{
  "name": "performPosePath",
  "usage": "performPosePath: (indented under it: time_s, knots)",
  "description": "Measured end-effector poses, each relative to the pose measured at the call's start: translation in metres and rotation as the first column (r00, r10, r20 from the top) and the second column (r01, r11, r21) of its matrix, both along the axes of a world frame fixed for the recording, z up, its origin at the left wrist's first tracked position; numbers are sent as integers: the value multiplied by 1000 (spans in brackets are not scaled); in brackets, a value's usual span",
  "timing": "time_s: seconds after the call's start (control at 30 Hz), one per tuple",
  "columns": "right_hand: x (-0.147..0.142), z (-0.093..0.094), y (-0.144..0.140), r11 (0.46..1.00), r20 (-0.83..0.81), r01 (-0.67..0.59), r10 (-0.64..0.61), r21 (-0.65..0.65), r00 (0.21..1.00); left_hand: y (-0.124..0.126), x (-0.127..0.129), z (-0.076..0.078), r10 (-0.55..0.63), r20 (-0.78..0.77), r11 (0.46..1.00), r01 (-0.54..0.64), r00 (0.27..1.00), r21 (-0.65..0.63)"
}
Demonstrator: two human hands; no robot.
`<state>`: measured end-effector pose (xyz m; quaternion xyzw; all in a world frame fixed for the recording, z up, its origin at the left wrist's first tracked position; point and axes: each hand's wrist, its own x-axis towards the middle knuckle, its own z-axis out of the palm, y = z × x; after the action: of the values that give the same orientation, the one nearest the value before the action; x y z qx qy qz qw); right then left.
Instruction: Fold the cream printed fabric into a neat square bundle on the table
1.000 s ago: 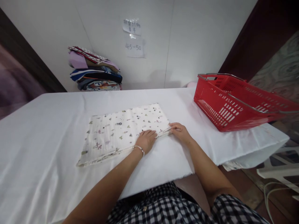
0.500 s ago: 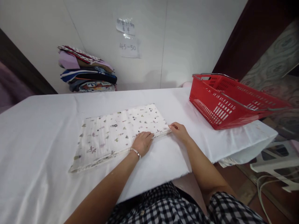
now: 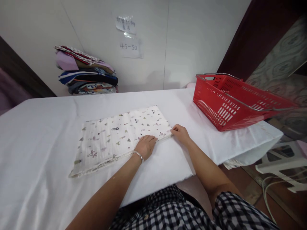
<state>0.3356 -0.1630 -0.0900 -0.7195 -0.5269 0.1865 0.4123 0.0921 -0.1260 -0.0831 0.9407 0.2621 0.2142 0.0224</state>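
Pressing folded white printed muslin cloth (image 3: 122, 135) flat at centre of white-draped bench (image 3: 43, 127): left hand (image 3: 145, 145) spread on near edge, right hand (image 3: 180, 133) pinching right corner. Soft, light, limp, likely slides; best gripped at layered corners.

White cloth (image 3: 120, 134) with small printed motifs lies folded flat, a neat rectangle, slightly askew on the white counter (image 3: 43, 127).
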Motion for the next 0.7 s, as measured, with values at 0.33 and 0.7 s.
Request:
performPosePath:
  time_s: [0.33, 0.7]
  knots:
    - [-3, 10, -9, 985, 212, -96, 65, 141, 975, -1, -3, -2, 119, -1, 993, -119, 993, -23]
    - [-26, 18, -7, 809, 508, -563, 418, 169, 753, 2, -1, -1, 147, -11, 987, -147, 989, -65]
